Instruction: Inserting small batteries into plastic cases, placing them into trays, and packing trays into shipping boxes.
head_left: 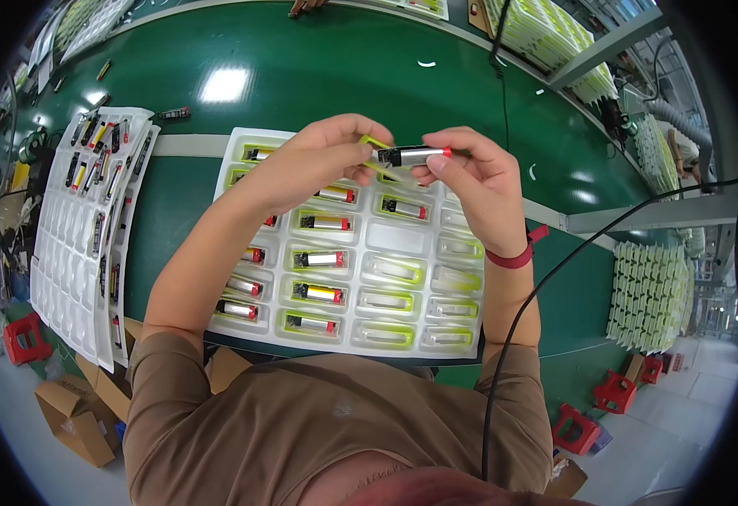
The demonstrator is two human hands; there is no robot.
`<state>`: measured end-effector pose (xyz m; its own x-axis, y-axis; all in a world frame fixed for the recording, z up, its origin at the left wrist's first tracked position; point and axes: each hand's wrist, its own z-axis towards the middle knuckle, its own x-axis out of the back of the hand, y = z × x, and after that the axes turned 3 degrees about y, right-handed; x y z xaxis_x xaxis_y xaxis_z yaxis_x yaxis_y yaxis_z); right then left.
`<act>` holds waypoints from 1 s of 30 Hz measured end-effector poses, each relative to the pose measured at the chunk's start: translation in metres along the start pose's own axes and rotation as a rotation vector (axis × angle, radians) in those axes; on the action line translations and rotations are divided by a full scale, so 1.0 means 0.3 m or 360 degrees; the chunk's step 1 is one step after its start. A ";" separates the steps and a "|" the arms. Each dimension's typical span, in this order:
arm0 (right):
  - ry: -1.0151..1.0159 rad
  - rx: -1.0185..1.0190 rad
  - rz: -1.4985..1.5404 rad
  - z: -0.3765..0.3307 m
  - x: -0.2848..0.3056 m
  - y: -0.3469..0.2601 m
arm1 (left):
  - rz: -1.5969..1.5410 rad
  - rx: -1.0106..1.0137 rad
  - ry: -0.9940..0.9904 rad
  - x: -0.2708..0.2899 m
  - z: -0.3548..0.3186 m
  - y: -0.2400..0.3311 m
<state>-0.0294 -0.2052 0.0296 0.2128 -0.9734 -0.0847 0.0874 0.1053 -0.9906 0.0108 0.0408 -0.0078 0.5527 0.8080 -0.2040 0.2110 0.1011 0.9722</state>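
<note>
Over the far part of a white moulded tray, my hands meet. My right hand pinches a small cylindrical device with a silver body, a red end and a black end. In the fingers of my left hand is a clear plastic shell with a yellow-green rim, close beside the device's black end. Below them, the tray's left and middle pockets carry similar silver or yellow devices in green-rimmed shells. Several shells on the right side hold no device. My forearms cover part of the tray.
Stacked white trays with loose devices stand at the left of the green table. A black cable crosses near my right arm. Stacked green-rimmed shells are at the right. Another person's hand shows at the far edge.
</note>
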 end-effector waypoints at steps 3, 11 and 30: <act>0.0175 0.0097 -0.0029 0.006 0.008 0.022 | -0.0295 -0.0036 0.0060 -0.019 0.007 0.010; 0.0365 0.0113 -0.0096 0.013 -0.025 0.037 | -0.0243 -0.0102 0.0151 -0.031 0.007 -0.005; 0.0462 0.0211 -0.0230 0.034 -0.037 0.124 | -0.0480 -0.0088 0.0230 -0.050 0.012 -0.023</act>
<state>-0.0186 -0.1885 -0.0053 -0.0950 -0.9954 0.0096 0.2258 -0.0310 -0.9737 0.0040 0.0258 -0.0118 0.3511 0.8104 -0.4691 0.3016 0.3764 0.8760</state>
